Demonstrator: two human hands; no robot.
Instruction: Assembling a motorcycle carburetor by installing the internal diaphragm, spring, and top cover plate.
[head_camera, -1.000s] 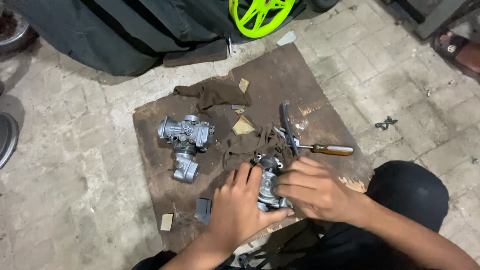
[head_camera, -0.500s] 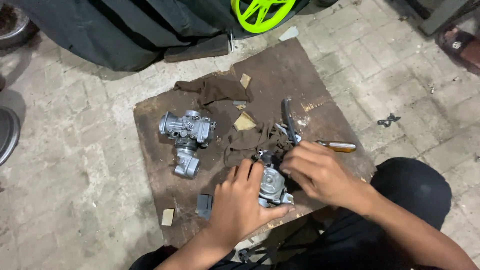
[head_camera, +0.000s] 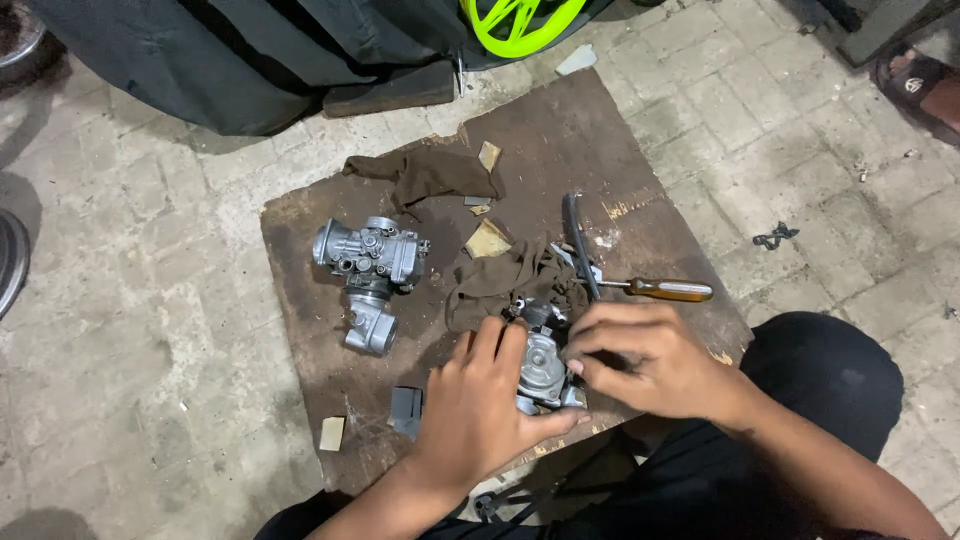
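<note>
The carburetor body (head_camera: 543, 368) rests near the front edge of the wooden board (head_camera: 560, 130). The left hand (head_camera: 478, 405) wraps its left side, fingers curled, bracing it against turning. The right hand (head_camera: 645, 360) pinches at its right flank; what the fingertips hold is probably a small fitting, hidden here. A screwdriver (head_camera: 660, 289) lies just behind the body, within reach.

Both hands around a grey carburettor (head_camera: 543, 370) on a brown board (head_camera: 560, 140): left hand (head_camera: 478, 405) cupping its side, right hand (head_camera: 650, 360) pinching at its top. Second carburettor (head_camera: 368, 262), brown rags (head_camera: 425, 172), screwdriver (head_camera: 665, 290) close by.
</note>
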